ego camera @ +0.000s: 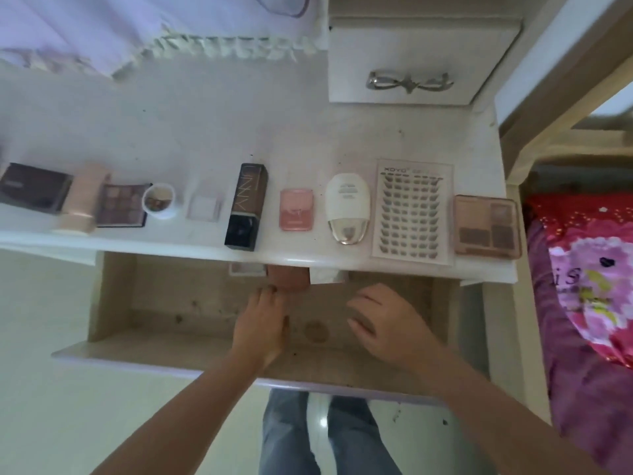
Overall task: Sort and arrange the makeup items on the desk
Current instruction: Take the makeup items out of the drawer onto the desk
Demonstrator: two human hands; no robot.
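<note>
Both hands are down in the open drawer (113,303) under the bench (205,132): the left hand (262,323) reaches with straight fingers to a brown-pink item (289,277) at the drawer's back, its grip apart, and the right hand (387,325) hangs loosely curled, holding nothing. On the bench's front edge the makeup lies in a row, from a dark palette (32,187) at the left, past the dark UNNY box (246,206), pink compact (296,209) and white bottle (347,207), to the lash sheet (412,212) and eyeshadow palette (487,226).

White desk (171,132) carries a row of makeup (palettes, bottles, lash card (412,212)).
</note>
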